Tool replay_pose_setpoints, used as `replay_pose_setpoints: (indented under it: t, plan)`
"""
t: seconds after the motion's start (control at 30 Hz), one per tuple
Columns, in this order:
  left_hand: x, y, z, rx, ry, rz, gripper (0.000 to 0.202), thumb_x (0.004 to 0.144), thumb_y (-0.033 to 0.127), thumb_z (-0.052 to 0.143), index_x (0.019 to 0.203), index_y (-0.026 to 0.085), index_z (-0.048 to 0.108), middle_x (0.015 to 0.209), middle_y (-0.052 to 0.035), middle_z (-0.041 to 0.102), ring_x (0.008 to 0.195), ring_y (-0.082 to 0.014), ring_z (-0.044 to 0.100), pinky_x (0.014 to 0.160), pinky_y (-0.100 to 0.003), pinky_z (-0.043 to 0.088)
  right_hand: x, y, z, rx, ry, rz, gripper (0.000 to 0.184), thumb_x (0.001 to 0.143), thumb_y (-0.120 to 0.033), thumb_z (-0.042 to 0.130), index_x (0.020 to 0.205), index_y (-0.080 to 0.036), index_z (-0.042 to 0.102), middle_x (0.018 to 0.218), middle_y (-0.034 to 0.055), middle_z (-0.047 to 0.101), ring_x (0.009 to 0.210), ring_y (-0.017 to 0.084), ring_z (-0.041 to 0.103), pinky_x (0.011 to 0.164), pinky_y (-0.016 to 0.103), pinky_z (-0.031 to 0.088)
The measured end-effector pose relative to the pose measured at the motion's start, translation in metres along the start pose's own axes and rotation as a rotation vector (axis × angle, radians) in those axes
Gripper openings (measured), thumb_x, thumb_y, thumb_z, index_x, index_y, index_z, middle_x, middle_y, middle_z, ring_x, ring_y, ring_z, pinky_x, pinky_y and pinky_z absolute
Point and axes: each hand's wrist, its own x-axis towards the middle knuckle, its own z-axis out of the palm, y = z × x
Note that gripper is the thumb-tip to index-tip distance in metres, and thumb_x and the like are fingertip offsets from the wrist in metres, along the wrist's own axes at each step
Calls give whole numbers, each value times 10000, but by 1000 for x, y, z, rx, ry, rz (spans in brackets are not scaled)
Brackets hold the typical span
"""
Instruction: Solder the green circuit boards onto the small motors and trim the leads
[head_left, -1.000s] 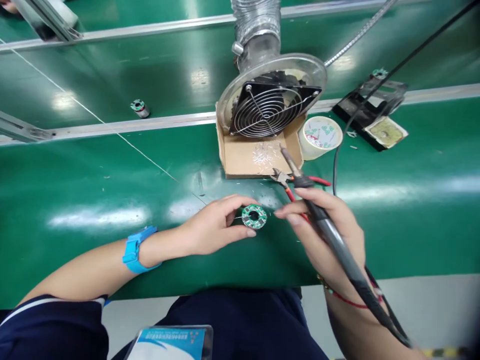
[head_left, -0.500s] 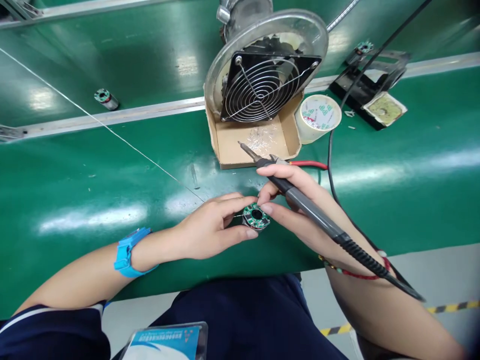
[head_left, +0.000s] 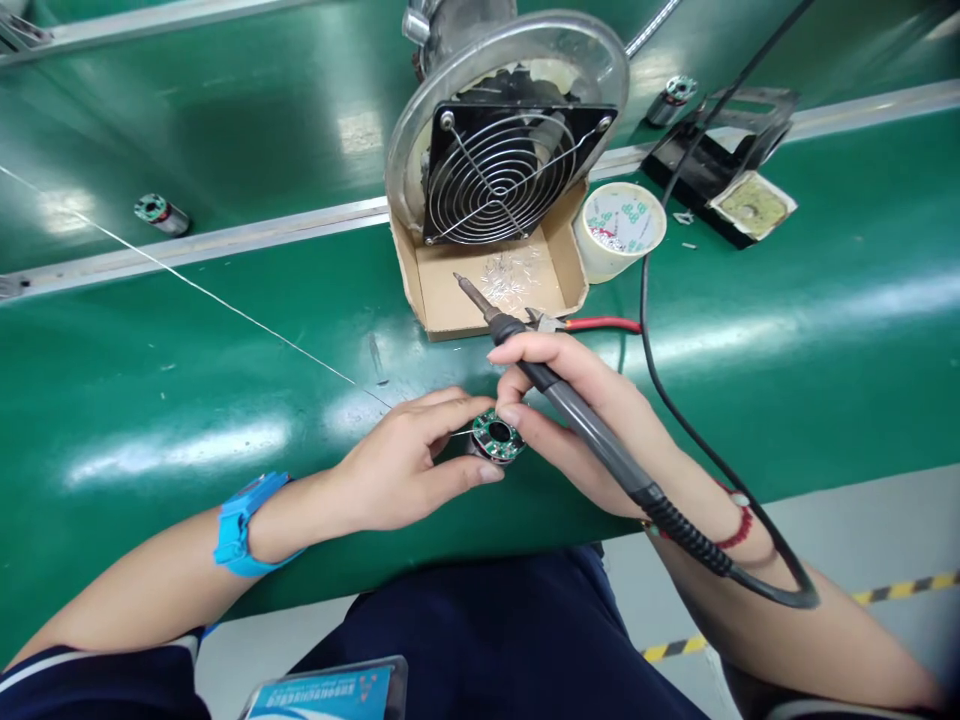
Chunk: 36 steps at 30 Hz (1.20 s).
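Observation:
A small round motor part topped by a green ring-shaped circuit board (head_left: 496,438) rests on the green bench mat. My left hand (head_left: 405,465) pinches it between thumb and fingers from the left. My right hand (head_left: 577,420) grips a black soldering iron (head_left: 581,415) whose tip points up and away toward the cardboard tray, and its fingertips touch the part's right side. A thin solder wire (head_left: 225,308) runs in from the far left and ends at the part.
A fume fan (head_left: 506,160) on a duct stands over an open cardboard tray (head_left: 442,300) with metal clippings. Red-handled cutters (head_left: 581,323) lie beside it, then a tape roll (head_left: 621,230) and an iron stand with sponge (head_left: 739,185). Two more motor parts (head_left: 160,212) sit on the belt behind.
My right hand has come in from the right and now touches the part. The iron's tip has swung left. The camera view has drifted, shifting the bench leftward and down in frame.

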Motion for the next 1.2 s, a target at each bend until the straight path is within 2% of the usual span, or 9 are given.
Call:
replay_pose_setpoints:
  t: [0.4, 0.5, 0.63, 0.7, 0.8, 0.93, 1.03, 1.1, 1.2]
  plan:
    - [2, -5, 2, 21, -22, 0, 400, 941, 413, 657, 1255, 167, 632, 851, 0, 550, 658, -97, 461, 602, -231, 394, -9, 9, 7, -32, 92, -66, 329, 940, -169, 564, 1250, -270, 515, 937, -20, 600, 857, 88, 602, 859, 258, 521]
    - [6, -6, 3, 102, 22, -42, 388, 909, 392, 691, 1213, 163, 618, 870, 1, 545, 680, -108, 468, 631, -250, 405, -10, 15, 13, -56, 156, -28, 399, 945, -242, 581, 1325, -266, 459, 979, 0, 619, 896, 118, 632, 889, 304, 539]
    - [12, -9, 7, 259, 114, -145, 306, 883, 274, 657, 1157, 168, 571, 957, -24, 540, 740, -130, 477, 660, -278, 410, -12, 26, 26, -313, 218, 15, 552, 871, -404, 693, 1343, -241, 457, 1085, 66, 636, 1005, 214, 635, 912, 414, 551]
    - [13, -15, 9, 255, 130, -205, 362, 861, 209, 628, 1202, 178, 509, 1012, -35, 533, 751, -127, 482, 661, -281, 421, -11, 30, 29, -438, 193, 17, 456, 895, -358, 648, 1305, -221, 501, 1084, 92, 655, 988, 242, 630, 877, 445, 555]
    - [11, -29, 6, 45, 209, -258, 419, 868, 179, 575, 1252, 187, 408, 1048, -33, 512, 715, -97, 485, 636, -260, 446, -5, 34, 30, -544, 131, 3, 405, 892, -195, 557, 1296, -181, 532, 1069, 119, 677, 968, 267, 624, 831, 470, 560]
    - [9, -38, -4, -155, 298, -220, 103, 959, 194, 435, 1056, 191, 473, 835, 19, 490, 673, -94, 480, 602, -232, 427, -2, 32, 24, -464, 64, -50, 479, 895, -116, 488, 1365, -204, 514, 1214, 112, 686, 1128, 259, 641, 944, 481, 560]
    - [10, -33, -7, -27, 288, -139, 92, 929, 137, 447, 916, 175, 529, 772, 18, 508, 694, -104, 491, 628, -243, 414, -13, 28, 17, -334, 159, -34, 521, 950, -168, 515, 1454, -285, 458, 1257, 61, 701, 1161, 211, 667, 1001, 433, 554]
    - [11, -27, -6, 81, 269, -81, 122, 883, 90, 475, 920, 164, 565, 805, 8, 536, 719, -104, 502, 648, -245, 415, -25, 27, 13, -259, 295, -18, 508, 939, -197, 571, 1432, -304, 507, 1167, 45, 730, 1005, 192, 710, 921, 400, 579]
    - [11, -24, -2, 148, 248, -74, 195, 856, 61, 478, 995, 158, 575, 780, 21, 525, 672, -92, 482, 616, -233, 401, -44, 30, 8, -134, 484, 14, 327, 902, -242, 635, 1223, -289, 676, 941, 27, 727, 743, 175, 674, 706, 373, 568]
